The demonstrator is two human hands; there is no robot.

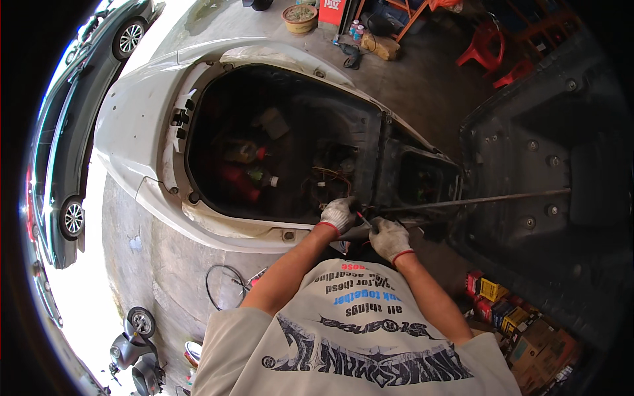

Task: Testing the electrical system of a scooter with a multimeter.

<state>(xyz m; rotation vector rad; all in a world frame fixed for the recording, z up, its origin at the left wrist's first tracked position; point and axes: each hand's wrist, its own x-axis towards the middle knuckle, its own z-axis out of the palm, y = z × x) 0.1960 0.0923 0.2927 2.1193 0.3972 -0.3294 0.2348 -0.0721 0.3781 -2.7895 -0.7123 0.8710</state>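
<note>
Seat point(512, 135) is standing open, wires point(338, 174) showing, nothing's looking closed up yet; right hand point(389, 239) is gripping a slim tool point(365, 220), left hand point(339, 214) curling (can't see around what).

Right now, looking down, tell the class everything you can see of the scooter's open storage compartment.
The storage compartment is a deep, black, plastic-looking tub, rounded at the left and squarer at the right. It lies open, surrounded by the pale body panels. Inside are a bottle with a red cap, another bottle with a white cap, and, toward its right end, thin wires. The left hand, gloved, is at its near right rim; whether they touch is unclear. Shadow hides much inside.
</note>
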